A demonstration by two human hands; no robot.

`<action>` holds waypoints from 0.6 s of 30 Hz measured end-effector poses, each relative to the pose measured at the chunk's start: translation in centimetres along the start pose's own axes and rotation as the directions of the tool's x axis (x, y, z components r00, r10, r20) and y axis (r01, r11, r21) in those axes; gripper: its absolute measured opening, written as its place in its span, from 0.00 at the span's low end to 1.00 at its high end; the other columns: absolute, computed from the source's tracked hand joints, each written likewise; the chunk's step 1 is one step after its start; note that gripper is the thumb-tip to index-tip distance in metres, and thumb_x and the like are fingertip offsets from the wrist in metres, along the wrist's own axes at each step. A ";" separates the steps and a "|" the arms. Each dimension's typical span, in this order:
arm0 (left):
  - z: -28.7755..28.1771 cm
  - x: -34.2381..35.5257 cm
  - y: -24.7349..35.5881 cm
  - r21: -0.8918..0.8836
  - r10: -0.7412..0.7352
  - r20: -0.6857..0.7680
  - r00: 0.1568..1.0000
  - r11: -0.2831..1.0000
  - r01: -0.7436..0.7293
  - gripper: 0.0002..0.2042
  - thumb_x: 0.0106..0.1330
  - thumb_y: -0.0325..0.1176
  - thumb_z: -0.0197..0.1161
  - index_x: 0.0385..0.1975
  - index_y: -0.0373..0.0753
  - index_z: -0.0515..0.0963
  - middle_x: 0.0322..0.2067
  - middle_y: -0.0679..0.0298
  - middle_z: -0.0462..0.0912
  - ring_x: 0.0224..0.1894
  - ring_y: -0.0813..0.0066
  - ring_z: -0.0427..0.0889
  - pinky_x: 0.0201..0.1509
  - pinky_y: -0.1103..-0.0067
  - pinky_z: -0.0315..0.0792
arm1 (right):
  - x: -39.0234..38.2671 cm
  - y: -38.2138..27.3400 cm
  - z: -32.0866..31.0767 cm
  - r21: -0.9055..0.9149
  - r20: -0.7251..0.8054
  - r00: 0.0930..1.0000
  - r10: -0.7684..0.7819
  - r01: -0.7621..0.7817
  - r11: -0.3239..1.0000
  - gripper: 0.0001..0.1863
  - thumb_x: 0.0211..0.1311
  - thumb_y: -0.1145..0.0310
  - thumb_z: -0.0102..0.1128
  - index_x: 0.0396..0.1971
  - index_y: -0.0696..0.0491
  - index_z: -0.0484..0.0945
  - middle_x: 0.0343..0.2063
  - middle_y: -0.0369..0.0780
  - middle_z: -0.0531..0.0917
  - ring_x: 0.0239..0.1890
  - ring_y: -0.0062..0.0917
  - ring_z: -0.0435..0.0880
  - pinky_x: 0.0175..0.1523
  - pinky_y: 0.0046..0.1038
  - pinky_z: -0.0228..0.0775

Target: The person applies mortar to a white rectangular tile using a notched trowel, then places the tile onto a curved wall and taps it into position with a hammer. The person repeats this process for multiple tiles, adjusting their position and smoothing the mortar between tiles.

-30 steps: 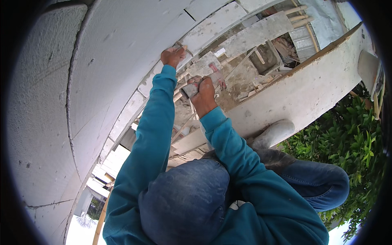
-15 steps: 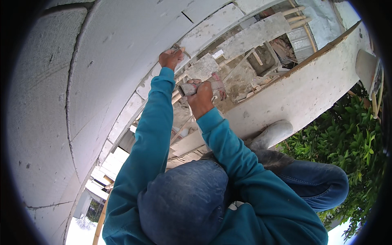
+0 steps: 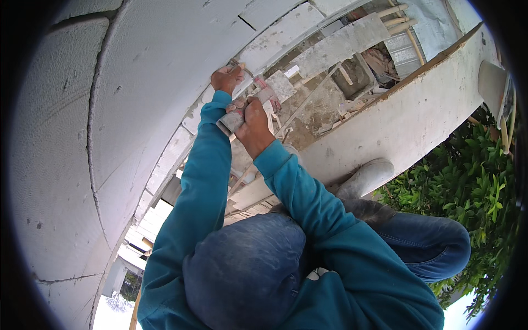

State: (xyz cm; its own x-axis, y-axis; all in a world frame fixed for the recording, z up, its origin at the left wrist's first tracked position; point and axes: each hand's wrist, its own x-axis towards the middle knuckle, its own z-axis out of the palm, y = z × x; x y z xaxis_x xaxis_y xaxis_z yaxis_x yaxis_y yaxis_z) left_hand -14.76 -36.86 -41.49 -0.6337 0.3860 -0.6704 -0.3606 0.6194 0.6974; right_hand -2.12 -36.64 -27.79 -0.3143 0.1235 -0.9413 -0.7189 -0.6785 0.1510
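Note:
At the lower edge of the pale block wall [image 3: 165, 71], my left hand [image 3: 225, 80] is closed in a pinch. Whatever lies between its fingers is too small to make out. A thin dark piece sticks up from the wall edge close to its fingertips. My right hand [image 3: 254, 125] is wrapped round a thick, dusty grey tool with red parts [image 3: 232, 120]; its exact kind does not show. The tool's blunt grey end lies over my left forearm, and its red end points away past the hand.
A long pale board [image 3: 407, 104] runs at the right, with my dusty boot [image 3: 366, 177] on it. Below are rubble, a grey trough [image 3: 352, 80] and bamboo poles [image 3: 399, 23]. Green leaves [image 3: 467, 187] fill the right. My bent knees [image 3: 242, 269] are close in front.
My right hand has moved left and slightly up with the grey tool, bringing it nearer my left wrist. My left hand stays at the wall edge, almost unmoved.

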 end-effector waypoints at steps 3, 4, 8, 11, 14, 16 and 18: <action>0.0 0.1 0.3 -0.019 -0.011 0.008 1.000 1.000 0.012 0.18 0.52 0.38 0.75 0.30 0.28 0.80 0.24 0.59 0.84 0.22 0.75 0.81 0.26 0.83 0.76 | 0.6 -0.6 -0.6 -0.096 0.065 0.991 0.114 -0.108 0.989 0.09 0.65 0.65 0.41 0.28 0.53 0.62 0.18 0.36 0.67 0.19 0.27 0.69 0.28 0.34 0.69; 0.0 0.0 0.2 -0.023 -0.024 0.008 1.000 0.999 0.024 0.18 0.52 0.38 0.75 0.31 0.28 0.80 0.24 0.59 0.84 0.22 0.75 0.81 0.26 0.83 0.76 | 0.5 -1.1 -0.8 -0.069 0.047 0.996 0.076 -0.072 0.995 0.09 0.65 0.65 0.40 0.28 0.53 0.62 0.18 0.37 0.67 0.19 0.27 0.69 0.28 0.34 0.69; 0.1 -0.2 0.7 0.004 -0.031 -0.015 0.999 0.999 0.031 0.17 0.53 0.38 0.74 0.30 0.29 0.80 0.24 0.59 0.84 0.22 0.75 0.81 0.26 0.83 0.76 | 0.2 -1.3 -0.2 0.062 -0.056 0.998 -0.033 0.036 0.997 0.08 0.65 0.67 0.39 0.26 0.53 0.61 0.19 0.38 0.67 0.21 0.28 0.69 0.30 0.34 0.70; 0.5 -0.3 0.7 0.019 -0.026 -0.024 0.999 0.999 0.026 0.17 0.52 0.38 0.74 0.29 0.29 0.79 0.24 0.58 0.84 0.22 0.75 0.82 0.26 0.82 0.76 | 0.3 0.2 0.8 0.106 -0.001 0.999 0.054 -0.053 0.993 0.07 0.64 0.69 0.38 0.26 0.53 0.61 0.20 0.39 0.67 0.22 0.29 0.69 0.31 0.34 0.70; -0.1 0.1 0.4 -0.008 -0.022 -0.006 1.000 1.000 0.022 0.17 0.52 0.38 0.75 0.29 0.28 0.79 0.24 0.58 0.84 0.22 0.75 0.82 0.26 0.82 0.76 | -0.7 0.6 1.3 -0.023 0.066 0.992 0.103 -0.102 0.995 0.08 0.64 0.70 0.39 0.25 0.52 0.62 0.19 0.38 0.67 0.21 0.28 0.68 0.29 0.34 0.69; 0.0 -0.2 0.1 -0.036 -0.041 0.005 0.999 0.998 0.041 0.18 0.52 0.38 0.75 0.31 0.28 0.79 0.24 0.58 0.84 0.22 0.76 0.82 0.26 0.82 0.76 | -0.1 -0.6 -0.2 -0.003 0.057 0.995 0.087 -0.087 0.996 0.09 0.64 0.69 0.37 0.23 0.52 0.62 0.19 0.37 0.67 0.21 0.27 0.68 0.29 0.35 0.69; 0.0 -0.2 0.4 -0.016 -0.030 -0.007 1.000 0.999 0.030 0.19 0.52 0.38 0.75 0.32 0.28 0.79 0.24 0.58 0.84 0.22 0.75 0.81 0.26 0.83 0.76 | 0.7 -1.1 -1.0 0.038 -0.037 0.999 0.019 -0.018 0.999 0.10 0.64 0.69 0.35 0.23 0.52 0.62 0.19 0.37 0.66 0.21 0.27 0.68 0.29 0.35 0.68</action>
State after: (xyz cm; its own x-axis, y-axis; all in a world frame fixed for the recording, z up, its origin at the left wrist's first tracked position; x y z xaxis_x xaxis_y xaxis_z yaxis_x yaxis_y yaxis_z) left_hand -14.81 -36.73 -41.11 -0.6274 0.3625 -0.6892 -0.3901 0.6196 0.6811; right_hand -0.97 -36.51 -28.93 -0.3053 0.0837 -0.9486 -0.7363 -0.6525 0.1794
